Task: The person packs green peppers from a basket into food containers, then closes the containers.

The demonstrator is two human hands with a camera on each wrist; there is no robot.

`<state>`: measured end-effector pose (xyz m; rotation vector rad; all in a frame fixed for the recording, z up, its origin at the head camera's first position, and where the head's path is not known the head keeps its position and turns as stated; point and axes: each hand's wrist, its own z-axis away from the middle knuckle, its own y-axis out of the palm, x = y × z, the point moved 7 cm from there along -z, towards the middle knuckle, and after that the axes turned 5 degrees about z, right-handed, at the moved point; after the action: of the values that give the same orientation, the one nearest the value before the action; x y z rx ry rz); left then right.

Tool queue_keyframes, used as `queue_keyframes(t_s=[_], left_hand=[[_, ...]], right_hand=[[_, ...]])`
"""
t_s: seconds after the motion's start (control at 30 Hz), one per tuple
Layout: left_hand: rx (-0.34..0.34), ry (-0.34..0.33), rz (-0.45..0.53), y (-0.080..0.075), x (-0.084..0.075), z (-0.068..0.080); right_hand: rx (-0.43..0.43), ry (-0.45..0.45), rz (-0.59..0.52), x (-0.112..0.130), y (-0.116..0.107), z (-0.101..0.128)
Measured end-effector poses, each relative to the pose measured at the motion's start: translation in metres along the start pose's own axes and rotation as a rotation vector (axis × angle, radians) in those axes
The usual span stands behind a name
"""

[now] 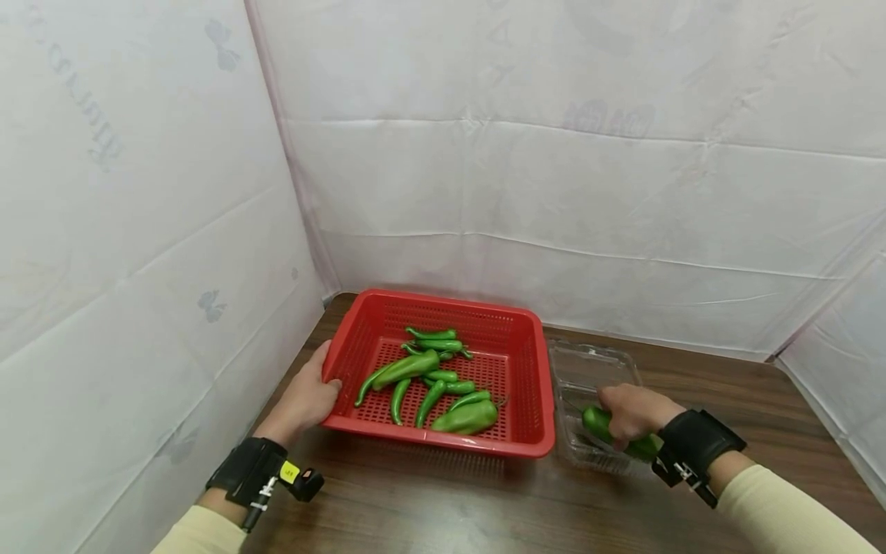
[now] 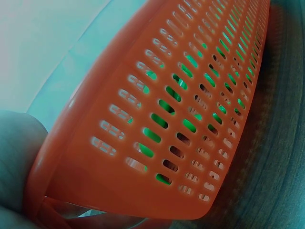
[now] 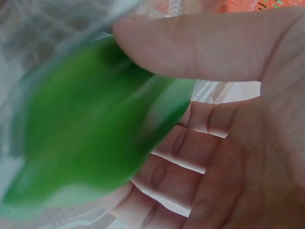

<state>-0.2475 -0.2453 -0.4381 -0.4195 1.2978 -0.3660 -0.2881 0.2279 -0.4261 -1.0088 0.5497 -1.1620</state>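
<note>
Right hand [image 1: 633, 413] curls round a smooth, glossy green pepper [image 1: 597, 421] over the clear plastic clamshell tray [image 1: 588, 369]; it looks light, firm, probably slippery, best held mid-body, while the left hand [image 1: 304, 400] grips the red slotted plastic basket [image 1: 526, 362] by its rim.

Cream sleeves [image 1: 782, 504], black wrist straps [image 1: 695, 442], yellow tag [image 1: 289, 472].

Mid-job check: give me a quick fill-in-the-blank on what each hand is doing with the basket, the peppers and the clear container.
1. The left hand grips the near left corner of the ____ basket.
2. The right hand holds a green ____ over the clear plastic container.
3. The clear plastic container stands to the ____ of the basket.
4. The loose peppers lie inside the ____.

Missing words: red; pepper; right; basket
</note>
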Motion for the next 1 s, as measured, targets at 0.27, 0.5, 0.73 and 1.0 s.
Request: queue_keyframes(t_s=[0.27, 0.5, 0.73, 1.0], left_hand=[[0.002, -0.004, 0.001, 0.000, 0.001, -0.001], [0.006, -0.006, 0.001, 0.000, 0.001, -0.001], [0.008, -0.002, 0.003, 0.000, 0.000, -0.001], [0.013, 0.004, 0.004, 0.000, -0.001, 0.000]], right_hand=[[0.005, -0.003, -0.001, 0.000, 0.006, -0.001], [0.003, 0.002, 0.006, 0.000, 0.012, -0.003], [0.000, 0.013, 0.000, -0.001, 0.018, -0.003], [0.010, 0.032, -0.039, -0.001, 0.024, -0.001]])
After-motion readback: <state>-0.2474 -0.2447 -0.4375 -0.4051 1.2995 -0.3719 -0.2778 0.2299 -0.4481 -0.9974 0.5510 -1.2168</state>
